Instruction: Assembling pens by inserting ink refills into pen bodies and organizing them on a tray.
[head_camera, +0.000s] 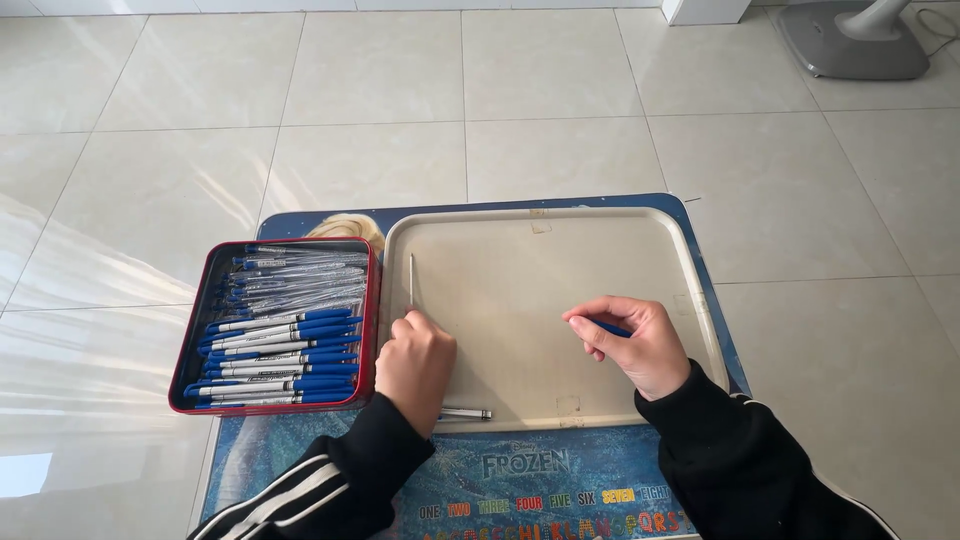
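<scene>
My left hand (415, 365) rests on the left part of a beige tray (540, 222) and pinches a thin pen refill (411, 278) that points away from me. A clear pen barrel (466, 413) pokes out from under that hand near the tray's front rim. My right hand (640, 345) hovers over the tray's right half, fingers curled around a small blue pen cap (612, 328). Both arms wear black sleeves.
A red tin (205, 290) left of the tray holds several blue-capped pens and clear barrels. Tray and tin sit on a low blue picture table (560, 470) over a pale tiled floor. A grey fan base (855, 40) stands far right.
</scene>
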